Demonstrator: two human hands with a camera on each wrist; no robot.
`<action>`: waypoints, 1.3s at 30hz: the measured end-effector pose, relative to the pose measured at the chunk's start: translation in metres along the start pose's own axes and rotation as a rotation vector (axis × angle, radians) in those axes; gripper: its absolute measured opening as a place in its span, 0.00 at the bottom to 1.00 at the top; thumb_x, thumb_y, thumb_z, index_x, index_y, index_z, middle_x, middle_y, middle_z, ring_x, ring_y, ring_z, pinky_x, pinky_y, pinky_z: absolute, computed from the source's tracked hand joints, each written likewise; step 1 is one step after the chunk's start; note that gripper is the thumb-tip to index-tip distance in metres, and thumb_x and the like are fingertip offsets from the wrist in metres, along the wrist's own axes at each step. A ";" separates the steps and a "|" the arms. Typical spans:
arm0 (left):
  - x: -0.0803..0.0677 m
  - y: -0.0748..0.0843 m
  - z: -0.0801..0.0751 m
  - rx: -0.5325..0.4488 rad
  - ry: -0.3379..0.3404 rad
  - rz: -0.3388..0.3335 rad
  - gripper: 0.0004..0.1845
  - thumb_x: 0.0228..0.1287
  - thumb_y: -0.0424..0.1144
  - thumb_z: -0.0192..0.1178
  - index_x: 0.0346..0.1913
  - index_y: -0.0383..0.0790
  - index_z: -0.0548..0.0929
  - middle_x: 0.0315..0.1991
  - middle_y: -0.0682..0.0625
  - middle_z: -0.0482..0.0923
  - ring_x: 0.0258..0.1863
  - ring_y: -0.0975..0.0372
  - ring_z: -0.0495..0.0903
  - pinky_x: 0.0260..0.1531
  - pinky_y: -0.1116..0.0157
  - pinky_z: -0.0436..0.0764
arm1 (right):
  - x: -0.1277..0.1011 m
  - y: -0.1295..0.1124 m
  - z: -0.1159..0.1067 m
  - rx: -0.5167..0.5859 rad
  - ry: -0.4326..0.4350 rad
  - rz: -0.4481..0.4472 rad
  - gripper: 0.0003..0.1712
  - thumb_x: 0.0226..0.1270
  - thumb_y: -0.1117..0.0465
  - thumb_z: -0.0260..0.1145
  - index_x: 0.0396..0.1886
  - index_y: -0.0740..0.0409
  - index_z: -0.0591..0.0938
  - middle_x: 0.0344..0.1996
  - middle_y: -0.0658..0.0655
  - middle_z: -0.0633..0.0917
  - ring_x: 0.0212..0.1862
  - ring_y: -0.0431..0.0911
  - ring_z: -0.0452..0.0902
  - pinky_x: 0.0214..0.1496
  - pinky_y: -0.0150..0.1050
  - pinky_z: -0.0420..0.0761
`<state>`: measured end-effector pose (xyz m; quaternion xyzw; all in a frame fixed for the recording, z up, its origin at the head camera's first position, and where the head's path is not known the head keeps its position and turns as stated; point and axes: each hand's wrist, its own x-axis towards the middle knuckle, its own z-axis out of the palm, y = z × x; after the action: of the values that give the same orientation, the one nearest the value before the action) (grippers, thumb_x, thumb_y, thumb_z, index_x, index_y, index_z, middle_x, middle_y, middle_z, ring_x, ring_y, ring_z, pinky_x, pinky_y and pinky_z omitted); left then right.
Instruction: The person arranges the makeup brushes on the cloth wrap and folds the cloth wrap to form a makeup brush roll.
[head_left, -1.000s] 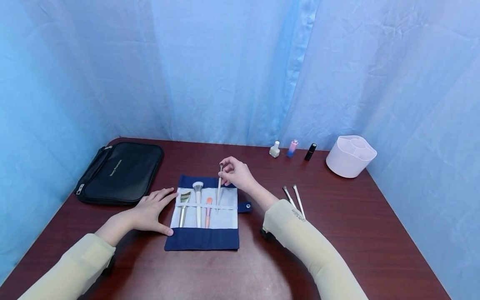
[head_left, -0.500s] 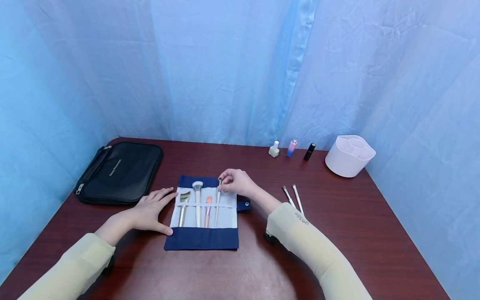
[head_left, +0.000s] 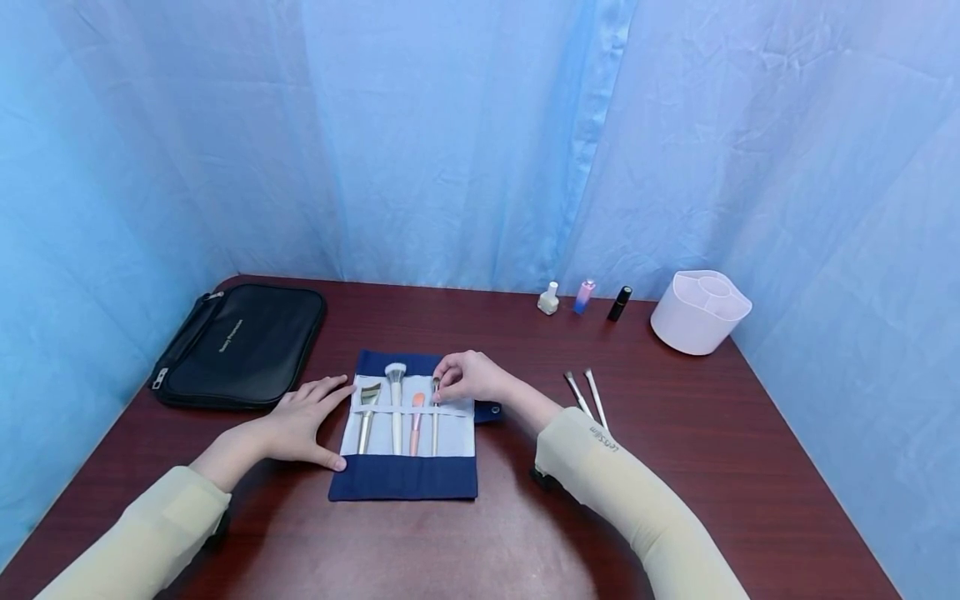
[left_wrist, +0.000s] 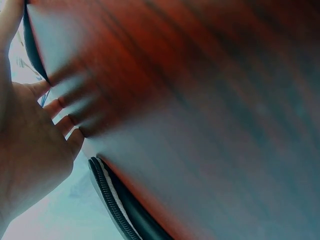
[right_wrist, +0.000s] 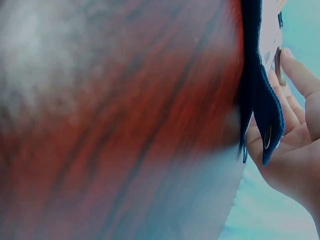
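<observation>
So the right hand [head_left: 471,379] is over the top right part of the brush roll [head_left: 405,479], fingertips pinching the head of a thin brush [head_left: 435,408] that sits in the rightmost filled slot, its handle tucked under the white strap. The roll lies open and flat near the middle of the counter [head_left: 720,467], a bit toward the front edge, dark blue outside with a pale lining.

The left hand [head_left: 303,421] lies flat on the counter with fingers spread and relaxed, thumb and fingertips touching the roll's left edge, holding nothing.

Three more brushes stand in the slots left of the thin one: a flat gold brush [head_left: 367,412], a big fluffy brush [head_left: 395,400] and a small orange brush [head_left: 416,421]. The roll's snap tab [head_left: 487,410] sticks out on the right side, just under the right wrist. The right wrist view shows that tab close up against the palm, but it's pretty blurry, so I can't tell much more from it.

Two loose thin brushes [head_left: 588,392] lie on the counter to the right of the roll, near the right sleeve. A black zip pouch [head_left: 240,342] sits at the back left corner. Along the back edge stand three little bottles [head_left: 581,298], and a white divided holder [head_left: 701,310] sits at the back right corner.
</observation>
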<state>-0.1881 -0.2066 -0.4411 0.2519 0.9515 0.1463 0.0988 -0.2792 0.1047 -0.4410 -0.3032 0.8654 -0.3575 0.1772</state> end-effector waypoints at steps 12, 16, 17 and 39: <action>0.002 0.002 -0.003 0.003 -0.004 0.003 0.60 0.39 0.71 0.66 0.72 0.40 0.57 0.72 0.38 0.50 0.67 0.41 0.52 0.58 0.34 0.56 | -0.004 -0.004 -0.004 -0.055 -0.028 -0.047 0.13 0.58 0.56 0.71 0.41 0.55 0.83 0.27 0.47 0.83 0.31 0.37 0.77 0.35 0.29 0.77; 0.002 0.002 -0.002 -0.004 -0.007 0.007 0.60 0.39 0.71 0.66 0.72 0.40 0.57 0.72 0.38 0.50 0.68 0.40 0.51 0.58 0.34 0.55 | -0.010 -0.007 -0.015 -0.043 0.009 -0.046 0.15 0.59 0.57 0.70 0.45 0.58 0.82 0.28 0.48 0.83 0.32 0.39 0.78 0.35 0.31 0.78; 0.002 0.002 -0.002 -0.005 -0.007 0.009 0.60 0.40 0.71 0.66 0.72 0.40 0.56 0.72 0.37 0.50 0.68 0.40 0.51 0.57 0.34 0.55 | -0.013 -0.009 -0.019 -0.050 0.020 -0.050 0.16 0.59 0.57 0.70 0.46 0.58 0.82 0.29 0.48 0.83 0.33 0.39 0.78 0.35 0.31 0.78; -0.001 0.000 0.003 -0.003 0.028 0.018 0.60 0.38 0.72 0.66 0.71 0.39 0.58 0.71 0.37 0.51 0.67 0.40 0.52 0.56 0.34 0.57 | -0.108 -0.001 -0.091 -0.226 0.317 0.018 0.15 0.57 0.57 0.71 0.43 0.52 0.81 0.32 0.47 0.83 0.35 0.40 0.78 0.39 0.38 0.79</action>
<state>-0.1868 -0.2060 -0.4440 0.2582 0.9503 0.1522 0.0847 -0.2452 0.2210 -0.3684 -0.2533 0.9197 -0.2999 0.0068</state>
